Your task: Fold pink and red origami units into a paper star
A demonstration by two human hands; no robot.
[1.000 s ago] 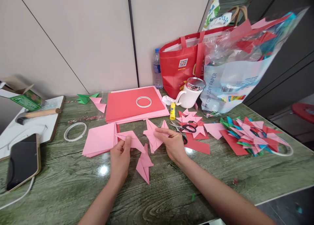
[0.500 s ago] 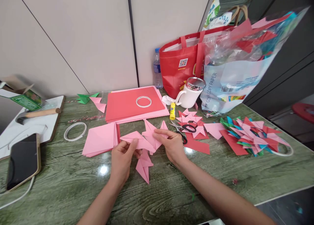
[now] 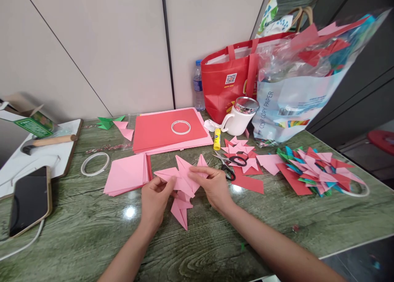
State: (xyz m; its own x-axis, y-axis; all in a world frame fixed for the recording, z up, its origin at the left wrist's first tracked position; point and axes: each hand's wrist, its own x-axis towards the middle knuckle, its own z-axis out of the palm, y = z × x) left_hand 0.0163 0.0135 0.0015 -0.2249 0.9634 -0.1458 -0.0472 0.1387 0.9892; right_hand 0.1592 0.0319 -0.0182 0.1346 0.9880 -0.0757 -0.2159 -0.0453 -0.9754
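Note:
Between my hands is pink folded paper with several points. My left hand (image 3: 157, 196) pinches a pink folded paper piece (image 3: 168, 175) at its left side. Thumb and fingers of my right hand (image 3: 214, 185) are closed on another pink folded paper piece (image 3: 184, 167) with two upright points. The two pieces meet and overlap in the middle; whether they are joined I cannot tell. Below them on the table lies one more pink folded piece (image 3: 181, 213), its upper part hidden behind the held paper.
Pink squares (image 3: 124, 175) are stacked at left, behind them red sheets (image 3: 154, 130) with a tape roll (image 3: 180, 121) on top. Scissors (image 3: 229, 165), a glue stick (image 3: 217, 139) and a mug (image 3: 241, 120) stand or lie right. Coloured folded paper (image 3: 317, 169) is piled farther right.
The two held pink pieces have come closer together and now overlap more. My right hand has moved slightly left and down with its piece, while the left hand stays almost in place.

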